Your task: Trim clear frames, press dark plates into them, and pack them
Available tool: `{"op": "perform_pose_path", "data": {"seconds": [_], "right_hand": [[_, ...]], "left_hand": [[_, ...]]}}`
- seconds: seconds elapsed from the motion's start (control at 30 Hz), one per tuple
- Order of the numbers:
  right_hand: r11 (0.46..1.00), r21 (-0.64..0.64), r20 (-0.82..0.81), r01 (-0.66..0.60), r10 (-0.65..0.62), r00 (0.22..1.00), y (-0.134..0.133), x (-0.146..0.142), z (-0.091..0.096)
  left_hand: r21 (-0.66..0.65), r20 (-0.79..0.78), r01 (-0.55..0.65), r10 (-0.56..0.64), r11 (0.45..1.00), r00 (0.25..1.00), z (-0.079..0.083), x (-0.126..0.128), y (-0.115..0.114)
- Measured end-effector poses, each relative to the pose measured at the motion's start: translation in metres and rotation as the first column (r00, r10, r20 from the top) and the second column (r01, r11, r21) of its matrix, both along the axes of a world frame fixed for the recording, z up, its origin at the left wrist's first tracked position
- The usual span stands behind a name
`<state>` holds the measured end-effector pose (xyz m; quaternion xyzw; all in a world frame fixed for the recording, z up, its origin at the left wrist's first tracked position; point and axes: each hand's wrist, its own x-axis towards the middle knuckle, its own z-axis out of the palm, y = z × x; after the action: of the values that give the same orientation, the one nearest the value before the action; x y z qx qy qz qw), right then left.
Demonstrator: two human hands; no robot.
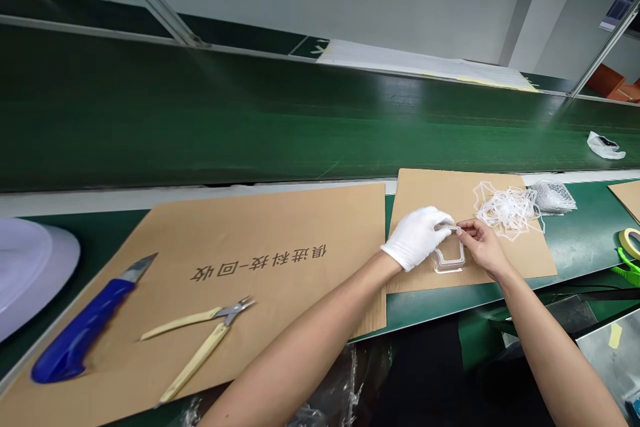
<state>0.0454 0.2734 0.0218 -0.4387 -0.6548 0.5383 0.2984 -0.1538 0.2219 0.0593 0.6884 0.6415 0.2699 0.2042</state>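
Observation:
My left hand [417, 237], in a white glove, and my bare right hand [483, 247] meet above a brown cardboard sheet [425, 190]. Between their fingertips is a thin, pale plastic strip [453, 228], pinched by my right hand and apparently held by my left. Just below, a clear plastic rounded frame [449, 259] lies on the cardboard, touching or almost touching my left hand. A tangled pile of white plastic strips [507, 210] lies just beyond my right hand.
A larger printed cardboard sheet [200, 233] holds a blue utility knife [83, 320] and yellow-handled side cutters [200, 347]. A green conveyor belt [200, 120] runs behind, carrying a white bag [605, 145]. Bubble wrap [553, 197], a tape roll [631, 243], and green-handled scissors [627, 268] lie right.

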Motion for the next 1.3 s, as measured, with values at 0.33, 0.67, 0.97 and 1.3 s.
{"op": "perform_pose_path", "data": {"seconds": [0.33,0.67,0.97,1.3], "right_hand": [[0.999,-0.010,0.085,0.039,-0.038,0.996,0.003,-0.013,0.016],[0.999,0.012,0.136,0.039,-0.040,0.990,0.005,-0.017,0.017],[0.994,0.084,0.251,0.064,-0.083,0.964,-0.004,-0.034,0.024],[0.985,0.172,0.384,0.034,-0.099,0.918,-0.006,-0.036,0.031]], "left_hand": [[-0.105,-0.010,-0.052,0.051,0.993,0.999,0.004,-0.010,-0.004],[-0.148,0.095,-0.122,0.137,0.981,0.986,0.007,-0.026,-0.030],[-0.203,0.383,-0.100,0.173,0.974,0.907,-0.005,-0.031,-0.031],[-0.119,0.404,-0.099,0.140,0.988,0.904,-0.002,-0.042,-0.036]]}}
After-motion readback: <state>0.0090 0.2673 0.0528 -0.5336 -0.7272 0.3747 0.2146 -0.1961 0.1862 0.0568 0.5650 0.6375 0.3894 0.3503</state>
